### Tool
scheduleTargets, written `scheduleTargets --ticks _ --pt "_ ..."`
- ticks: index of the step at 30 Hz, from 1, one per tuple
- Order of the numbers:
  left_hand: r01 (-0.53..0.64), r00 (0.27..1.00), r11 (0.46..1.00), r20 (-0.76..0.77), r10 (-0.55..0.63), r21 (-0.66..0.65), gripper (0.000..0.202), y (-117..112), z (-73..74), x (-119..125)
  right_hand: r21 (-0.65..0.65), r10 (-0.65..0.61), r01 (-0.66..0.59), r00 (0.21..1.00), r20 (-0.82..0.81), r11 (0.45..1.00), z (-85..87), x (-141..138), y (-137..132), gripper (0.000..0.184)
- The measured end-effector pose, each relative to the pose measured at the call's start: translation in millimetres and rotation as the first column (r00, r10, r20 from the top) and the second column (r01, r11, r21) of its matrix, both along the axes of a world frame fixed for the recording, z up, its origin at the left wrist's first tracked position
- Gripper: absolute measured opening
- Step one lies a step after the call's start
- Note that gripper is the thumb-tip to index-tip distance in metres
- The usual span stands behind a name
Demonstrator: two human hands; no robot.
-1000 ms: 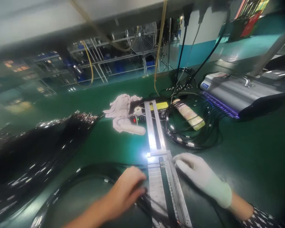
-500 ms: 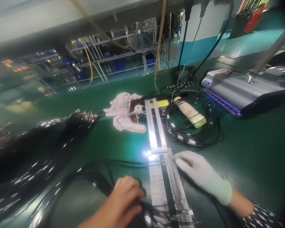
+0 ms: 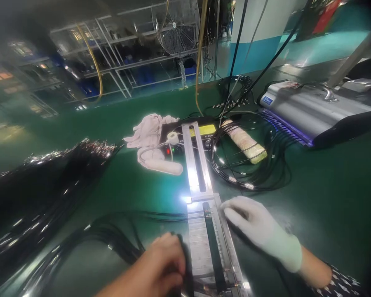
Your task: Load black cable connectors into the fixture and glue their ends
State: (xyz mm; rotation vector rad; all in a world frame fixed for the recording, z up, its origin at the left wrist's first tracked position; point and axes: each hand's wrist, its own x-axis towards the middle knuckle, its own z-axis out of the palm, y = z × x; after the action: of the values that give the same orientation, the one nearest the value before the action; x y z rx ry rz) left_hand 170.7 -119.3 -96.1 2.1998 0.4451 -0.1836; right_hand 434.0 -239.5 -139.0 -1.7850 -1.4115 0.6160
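Note:
A long metal fixture rail (image 3: 194,165) with a black slot runs down the middle of the green bench. My bare left hand (image 3: 159,270) is at the rail's near left edge, its fingers curled round a bundle of thin black cables (image 3: 111,243). My right hand (image 3: 259,229), in a white glove, rests on the rail's right edge with fingers bent down against it; what lies under them is hidden. A bright glare sits on the rail just above my hands.
A big pile of black cables with shiny metal ends (image 3: 43,185) fills the left. A coil of cable (image 3: 250,173) surrounds a paper-wrapped roll (image 3: 244,142). White gloves (image 3: 148,132), a black box with a yellow label (image 3: 200,132) and a grey machine (image 3: 312,111) stand behind.
My left hand has slid back toward me along the rail's left edge, with the cables. The right hand has stayed in place. The view has tipped slightly upward.

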Motion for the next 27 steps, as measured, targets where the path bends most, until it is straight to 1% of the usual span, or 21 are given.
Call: scheduleTargets --ticks 3,5,6,7,9,12,16,19,22,24,26,27 --pt "-0.115 0.991 0.991 0.061 0.119 -0.069 0.016 7 -10.1 6 -0.005 -0.001 0.001 1.0 -0.003 1.0 -1.9 1 -1 0.025" --pt "-0.207 0.961 0.978 0.179 0.21 -0.035 0.011 13 -18.0 14 -0.007 0.001 -0.001 1.0 -0.001 1.0 -2.6 1 -1 0.025" --pt "-0.236 0.942 0.972 0.244 0.228 0.002 0.012 16 -21.9 18 -0.006 0.0 0.0 1.0 0.001 1.0 -2.7 1 -1 0.025" --pt "-0.238 0.931 0.97 0.295 0.216 0.043 0.015 19 -25.6 22 -0.005 -0.002 0.002 1.0 0.003 1.0 -2.7 1 -2 0.025" --pt "-0.18 0.933 0.974 0.338 0.124 0.14 0.023 23 -31.7 28 -0.004 -0.003 0.003 1.0 0.008 1.0 -2.6 1 -1 0.024" --pt "-0.066 0.958 0.958 0.288 -0.018 0.28 0.034 26 -35.2 32 -0.004 -0.001 0.001 1.0 0.009 1.0 -2.2 0 -1 0.024" --pt "0.027 0.977 0.91 0.183 -0.112 0.413 0.039 28 -29.0 34 -0.003 -0.003 0.003 1.0 0.005 1.0 -1.5 0 -1 0.024" --pt "0.058 0.966 0.865 0.189 -0.174 0.499 0.042 30 -23.2 36 -0.008 0.0 0.0 1.0 0.005 1.0 -0.2 0 -1 0.023" --pt "0.074 0.956 0.846 0.203 -0.21 0.528 0.041 31 -21.9 39 -0.013 0.012 -0.012 1.0 0.006 1.0 1.8 0 -1 0.023" --pt "0.081 0.948 0.804 0.204 -0.245 0.588 0.04 30 -23.4 39 -0.011 0.015 -0.015 1.0 0.007 1.0 2.9 0 -1 0.023" --pt "0.056 0.934 0.736 0.224 -0.277 0.675 0.038 30 -25.3 39 -0.008 0.015 -0.015 1.0 0.01 1.0 3.1 0 0 0.023" --pt "0.045 0.931 0.714 0.229 -0.283 0.699 0.038 29 -25.8 40 -0.006 0.014 -0.014 1.0 0.012 1.0 3.0 0 0 0.023"
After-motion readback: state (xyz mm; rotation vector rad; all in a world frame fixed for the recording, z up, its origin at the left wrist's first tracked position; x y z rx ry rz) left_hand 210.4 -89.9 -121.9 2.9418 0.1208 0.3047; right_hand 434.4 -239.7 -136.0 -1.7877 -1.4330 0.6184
